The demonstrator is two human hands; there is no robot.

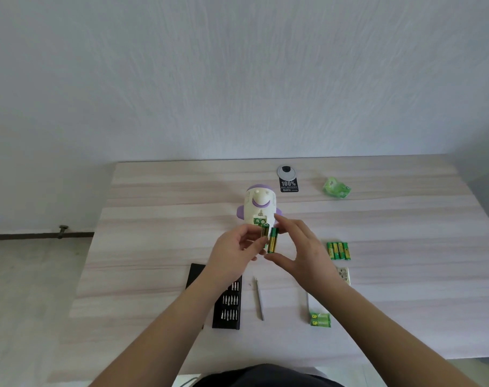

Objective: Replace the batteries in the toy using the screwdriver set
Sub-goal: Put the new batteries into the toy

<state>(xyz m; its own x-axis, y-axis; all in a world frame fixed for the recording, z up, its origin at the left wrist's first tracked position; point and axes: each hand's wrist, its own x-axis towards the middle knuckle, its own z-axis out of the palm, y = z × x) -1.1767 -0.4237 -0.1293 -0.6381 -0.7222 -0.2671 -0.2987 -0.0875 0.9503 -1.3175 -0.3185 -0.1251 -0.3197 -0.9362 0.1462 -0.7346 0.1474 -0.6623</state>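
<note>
A white and purple toy (259, 203) lies on the table with its battery compartment (260, 220) open, and green battery ends show inside. Just in front of it, my left hand (235, 254) holds a green and gold battery (264, 231) in its fingers. My right hand (299, 247) pinches another battery (273, 240) between thumb and fingers, upright, right beside the first. The black screwdriver bit case (227, 303) lies open under my left forearm. A thin metal screwdriver (259, 298) lies to the right of the case.
A row of several green batteries (338, 250) lies right of my hands. A small beige cover (343, 275) sits below them. Two packed batteries (320, 319) lie near the front. Crumpled green wrapping (336, 187) and a round cable grommet (286, 171) are at the back.
</note>
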